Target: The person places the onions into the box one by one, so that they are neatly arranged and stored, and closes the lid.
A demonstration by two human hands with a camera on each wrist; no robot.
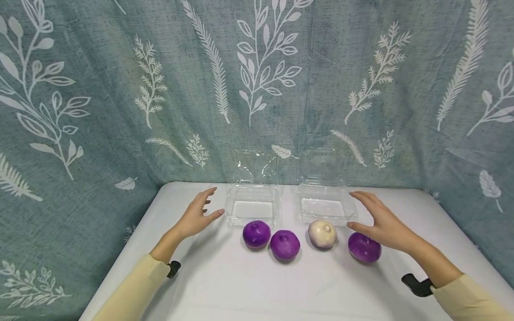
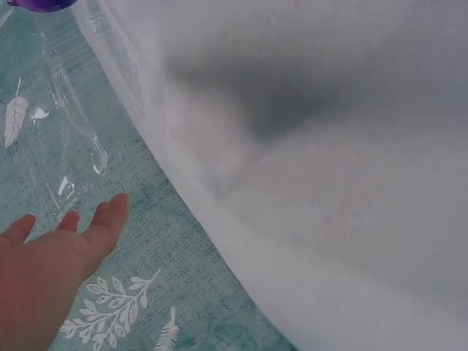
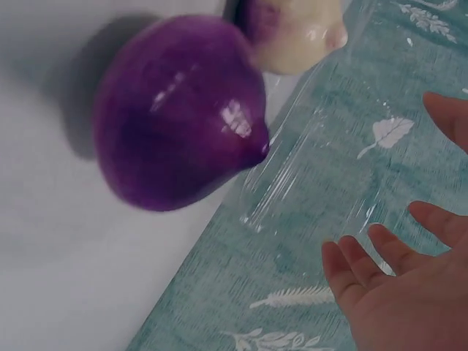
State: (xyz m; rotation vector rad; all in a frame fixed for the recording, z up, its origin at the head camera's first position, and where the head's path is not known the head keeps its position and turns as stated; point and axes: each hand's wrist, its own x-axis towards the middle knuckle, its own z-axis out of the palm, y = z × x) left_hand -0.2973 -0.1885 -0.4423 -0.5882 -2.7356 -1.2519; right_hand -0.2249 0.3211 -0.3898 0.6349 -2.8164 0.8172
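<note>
Left of the containers, my left hand (image 1: 197,216) hovers with its fingers spread and holds nothing. Its fingertips come close to the left clear plastic clamshell box (image 1: 252,189), whose lid stands up. My right hand (image 1: 379,223) is also spread, above and partly in front of a purple onion (image 1: 363,249); it grips nothing. Beside that onion sits a cream-coloured bulb (image 1: 322,234) with a purple patch, in front of the right clamshell box (image 1: 349,214), also with its lid up. A second purple onion (image 1: 256,234) and a third purple onion (image 1: 285,245) lie before the left box.
Everything stands on a white-covered table (image 1: 257,290) with rounded far corners. A green leaf-patterned cloth (image 1: 281,89) hangs behind and along both sides. Black bands are worn on the left wrist (image 1: 174,269) and right wrist (image 1: 417,285).
</note>
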